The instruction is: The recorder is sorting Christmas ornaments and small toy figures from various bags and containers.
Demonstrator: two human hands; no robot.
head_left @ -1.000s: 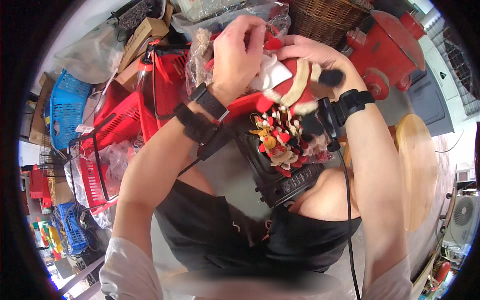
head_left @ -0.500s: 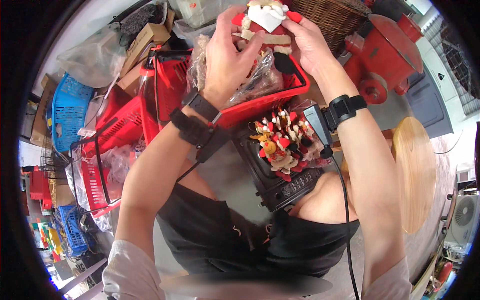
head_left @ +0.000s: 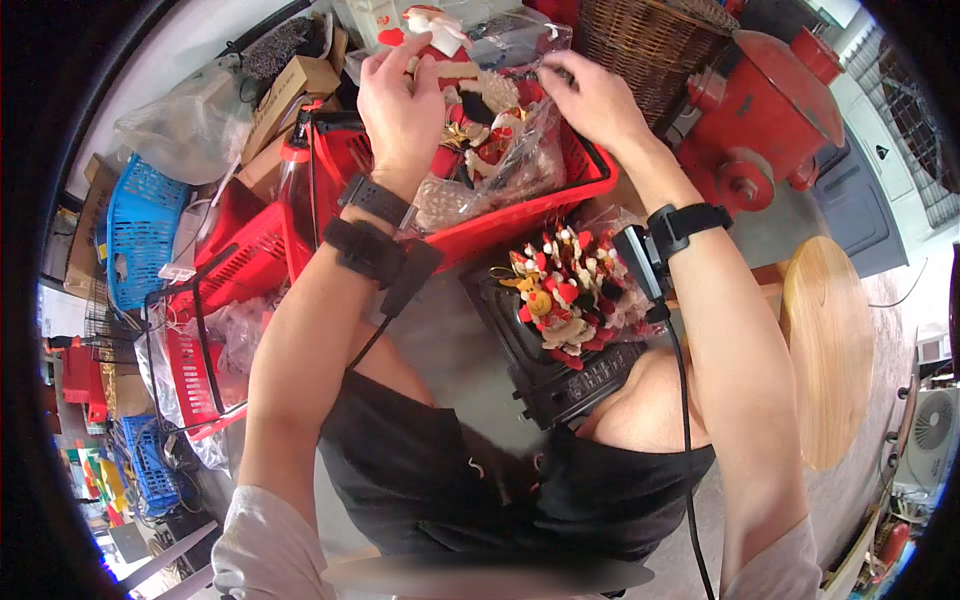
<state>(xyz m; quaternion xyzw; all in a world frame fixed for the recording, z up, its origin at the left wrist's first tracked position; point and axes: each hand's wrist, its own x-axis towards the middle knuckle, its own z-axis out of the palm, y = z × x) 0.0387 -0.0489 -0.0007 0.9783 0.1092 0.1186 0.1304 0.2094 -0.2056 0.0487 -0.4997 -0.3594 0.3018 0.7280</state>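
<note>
My left hand is closed on a red-and-white Santa figure at the top of a red basket. Beside it, my right hand has its fingers curled on the edge of a clear plastic bag holding fluffy beige, black and red decorations in that basket. Below, a pile of small Christmas ornaments, including a reindeer, lies on a black portable stove between my knees.
Red and blue baskets, bags and cardboard crowd the left. Behind are a wicker basket and a large red metal object. A round wooden stool top stands at my right.
The Santa figure has moved left and farther back with my left hand. My right hand has let go of it and is now at the bag's edge.
</note>
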